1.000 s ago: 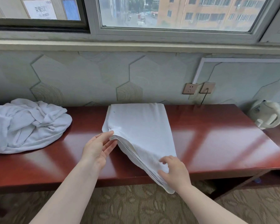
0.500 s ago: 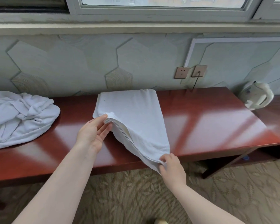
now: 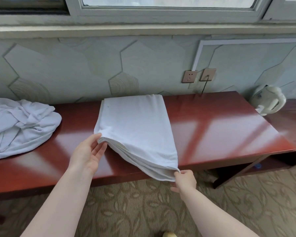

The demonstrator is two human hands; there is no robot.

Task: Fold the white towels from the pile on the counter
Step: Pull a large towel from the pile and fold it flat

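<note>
A white towel (image 3: 137,124), folded into a long strip, lies across the red-brown counter (image 3: 220,134) from the wall to the front edge, its near end hanging off. My left hand (image 3: 88,153) pinches the strip's near left corner between thumb and fingers and lifts it a little. My right hand (image 3: 184,179) pinches the near right corner below the counter's front edge. A crumpled pile of white towels (image 3: 19,127) sits at the counter's left end.
A white electric kettle (image 3: 267,101) stands at the back right of the counter. Two wall sockets (image 3: 199,76) are above it, one with a black cord plugged in. Patterned carpet (image 3: 143,211) lies below.
My right hand has drawn the near right corner further right and down past the counter's front edge, stretching the towel's near end. My left hand keeps its hold on the left corner.
</note>
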